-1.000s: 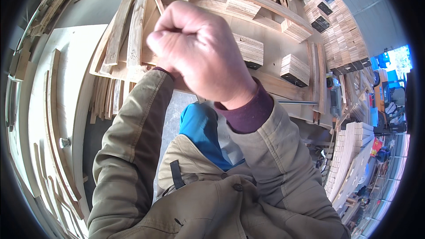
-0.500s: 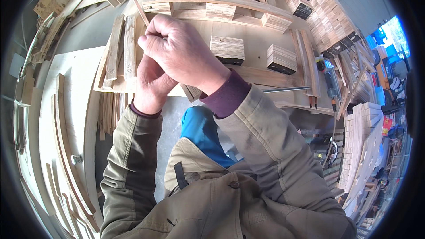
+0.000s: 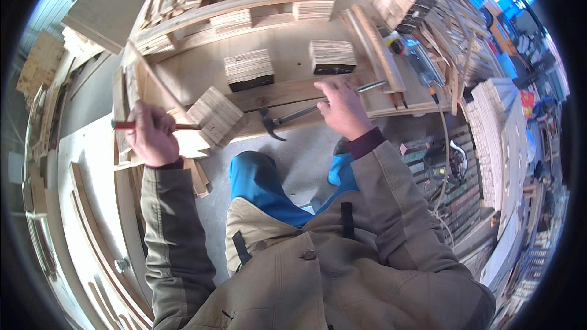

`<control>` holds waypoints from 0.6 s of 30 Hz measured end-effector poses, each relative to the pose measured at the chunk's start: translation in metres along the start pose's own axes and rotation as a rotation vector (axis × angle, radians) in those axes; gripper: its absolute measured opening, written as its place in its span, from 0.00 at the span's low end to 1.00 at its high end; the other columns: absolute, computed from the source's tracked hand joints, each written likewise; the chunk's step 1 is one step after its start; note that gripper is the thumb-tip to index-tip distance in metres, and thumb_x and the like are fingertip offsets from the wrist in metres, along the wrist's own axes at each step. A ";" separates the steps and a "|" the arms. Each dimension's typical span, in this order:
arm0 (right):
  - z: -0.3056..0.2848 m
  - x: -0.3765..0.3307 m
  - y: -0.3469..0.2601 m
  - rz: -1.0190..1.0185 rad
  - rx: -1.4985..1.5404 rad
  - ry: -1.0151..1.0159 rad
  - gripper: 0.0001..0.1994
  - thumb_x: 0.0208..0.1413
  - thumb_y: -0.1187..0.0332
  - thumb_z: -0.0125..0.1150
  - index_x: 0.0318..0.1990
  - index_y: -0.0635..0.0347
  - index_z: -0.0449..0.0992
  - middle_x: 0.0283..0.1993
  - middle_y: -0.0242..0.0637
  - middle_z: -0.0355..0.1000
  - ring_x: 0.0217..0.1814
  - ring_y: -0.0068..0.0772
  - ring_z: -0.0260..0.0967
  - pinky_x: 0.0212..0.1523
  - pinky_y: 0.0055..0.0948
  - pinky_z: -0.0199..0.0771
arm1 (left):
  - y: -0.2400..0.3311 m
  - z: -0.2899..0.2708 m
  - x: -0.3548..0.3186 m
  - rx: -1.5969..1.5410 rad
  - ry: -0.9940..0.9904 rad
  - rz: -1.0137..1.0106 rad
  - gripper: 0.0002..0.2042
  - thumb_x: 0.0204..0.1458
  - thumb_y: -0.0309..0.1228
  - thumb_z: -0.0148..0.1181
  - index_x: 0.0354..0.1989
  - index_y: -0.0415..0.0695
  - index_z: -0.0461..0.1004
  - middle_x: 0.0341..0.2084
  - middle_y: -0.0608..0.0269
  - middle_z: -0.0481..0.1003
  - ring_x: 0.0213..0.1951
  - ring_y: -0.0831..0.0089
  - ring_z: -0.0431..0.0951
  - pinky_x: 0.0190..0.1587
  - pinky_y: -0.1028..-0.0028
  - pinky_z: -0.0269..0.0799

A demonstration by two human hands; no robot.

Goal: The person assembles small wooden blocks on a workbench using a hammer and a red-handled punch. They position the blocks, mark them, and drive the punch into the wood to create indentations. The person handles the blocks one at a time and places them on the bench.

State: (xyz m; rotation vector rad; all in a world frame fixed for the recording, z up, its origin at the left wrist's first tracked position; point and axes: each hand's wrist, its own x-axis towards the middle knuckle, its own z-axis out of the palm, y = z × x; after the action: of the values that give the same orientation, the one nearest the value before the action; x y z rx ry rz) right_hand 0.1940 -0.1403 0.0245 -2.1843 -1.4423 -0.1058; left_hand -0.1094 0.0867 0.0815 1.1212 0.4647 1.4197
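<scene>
Over workbench [image 3: 202,73], right hand [image 3: 343,109] grips hammer [image 3: 306,112]

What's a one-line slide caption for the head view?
Over a plywood workbench, the left hand grips a red pencil while the right hand holds a claw hammer.

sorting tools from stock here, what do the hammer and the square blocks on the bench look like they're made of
The hammer under the right hand looks like metal: dark claw head, grey shaft with a bright sheen. The square blocks look like stacked thin boards of pale, unfinished wood, with fine layer lines along their sides and dark front faces. The left hand grips a thin red-brown stick, material unclear.
</scene>
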 end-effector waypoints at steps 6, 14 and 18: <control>0.024 -0.026 0.038 0.032 -0.115 0.004 0.15 0.54 0.70 0.67 0.50 0.54 0.80 0.50 0.39 0.76 0.61 0.49 0.70 0.64 0.51 0.61 | -0.005 0.010 -0.008 0.035 0.059 0.002 0.22 0.71 0.41 0.58 0.22 0.48 0.64 0.16 0.72 0.60 0.16 0.84 0.54 0.19 0.77 0.49; 0.026 -0.034 0.035 -0.013 -0.264 -0.008 0.04 0.53 0.67 0.60 0.32 0.51 0.81 0.38 0.39 0.76 0.50 0.45 0.73 0.57 0.53 0.65 | -0.024 0.003 -0.015 0.173 -0.031 0.127 0.23 0.72 0.40 0.55 0.21 0.46 0.63 0.16 0.71 0.58 0.18 0.82 0.55 0.22 0.76 0.48; 0.022 -0.051 0.024 -0.026 -0.201 0.068 0.04 0.52 0.68 0.60 0.34 0.52 0.79 0.37 0.40 0.75 0.45 0.46 0.75 0.53 0.51 0.68 | -0.036 0.003 -0.014 0.324 -0.006 0.093 0.22 0.73 0.42 0.52 0.24 0.46 0.63 0.18 0.74 0.55 0.21 0.83 0.53 0.24 0.76 0.45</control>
State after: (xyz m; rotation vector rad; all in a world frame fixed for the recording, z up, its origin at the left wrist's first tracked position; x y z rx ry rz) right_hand 0.1888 -0.1806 -0.0207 -2.2966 -1.4778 -0.3447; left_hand -0.0905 0.0803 0.0481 1.4219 0.6623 1.4541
